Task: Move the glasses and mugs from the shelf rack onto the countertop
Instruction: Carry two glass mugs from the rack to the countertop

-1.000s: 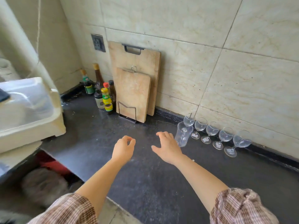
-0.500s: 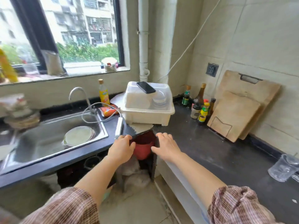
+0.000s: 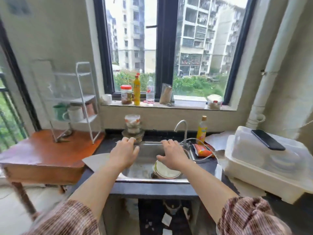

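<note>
Both hands are empty. The left hand point(image 3: 124, 154) and the right hand point(image 3: 171, 154) are held out palm-down over the sink point(image 3: 144, 168), each grip loose and wide, fingers spread, closing on nothing. The task's things lie well off to the left of the left grip and higher than it: the white wire shelf rack point(image 3: 84, 99) stands on the wooden side table point(image 3: 42, 155), and on its lower tier sit a green mug point(image 3: 59, 111), a white mug point(image 3: 74, 113) and what looks like a pinkish one point(image 3: 89, 109) behind. The tier above seems to hold clear glassware, though it is too blurred to count.

The mugs look like glazed ceramic, so I judge them stiff, moderately heavy, slick and chip-prone; the handle is the obvious place to take hold, and the white mug's handle faces the person's left (a wrap round the body would also serve). Any glasses up there would be lighter and far more fragile, best taken round the bowl or low on the stem, and lifted clear of the wire tier rather than dragged.

Compared with half a second ago the view has swung left: the sink, then off to the left of both grips, now lies directly below them; the dish drainer point(image 3: 271, 167) with the phone point(image 3: 267, 139) on it has shifted to the far right; the chopping boards have gone from sight; the rack has come into view. The hands keep the same open pose, so this reads as turning toward the rack for another item.
</note>
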Available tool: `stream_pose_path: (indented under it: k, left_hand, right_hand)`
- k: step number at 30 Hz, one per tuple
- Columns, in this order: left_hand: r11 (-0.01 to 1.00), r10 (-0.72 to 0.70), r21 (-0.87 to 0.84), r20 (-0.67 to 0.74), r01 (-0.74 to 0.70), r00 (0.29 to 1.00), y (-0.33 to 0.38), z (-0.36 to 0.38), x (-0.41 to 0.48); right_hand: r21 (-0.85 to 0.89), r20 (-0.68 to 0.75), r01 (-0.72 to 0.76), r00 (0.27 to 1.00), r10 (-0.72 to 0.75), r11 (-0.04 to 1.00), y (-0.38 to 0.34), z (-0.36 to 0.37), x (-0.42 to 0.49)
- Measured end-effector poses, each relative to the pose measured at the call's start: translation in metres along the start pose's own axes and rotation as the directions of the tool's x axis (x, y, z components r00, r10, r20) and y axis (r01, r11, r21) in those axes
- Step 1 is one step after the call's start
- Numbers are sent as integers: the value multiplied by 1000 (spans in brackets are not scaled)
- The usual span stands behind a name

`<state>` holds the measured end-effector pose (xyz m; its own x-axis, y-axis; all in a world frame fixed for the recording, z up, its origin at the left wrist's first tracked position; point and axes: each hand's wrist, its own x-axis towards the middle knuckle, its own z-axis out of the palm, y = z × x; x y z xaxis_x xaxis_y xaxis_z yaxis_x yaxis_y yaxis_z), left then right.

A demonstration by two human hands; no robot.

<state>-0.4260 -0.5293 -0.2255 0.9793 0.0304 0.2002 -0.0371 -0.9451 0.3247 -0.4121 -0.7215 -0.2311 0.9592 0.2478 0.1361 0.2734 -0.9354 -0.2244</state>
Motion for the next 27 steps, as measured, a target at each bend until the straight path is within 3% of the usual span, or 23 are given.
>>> stream_pose_path:
  k: [16,27]
  left_hand:
    - [966,-251,6,-205,258,946,-233,-122,192]
    - [940,-335,-136,-222,311,916,-406,-159,302]
  right_hand:
    - [56,-68,382,923,-379,922,-231,12,304]
    - [172,-120,394,918,-378,903,-378,62,439]
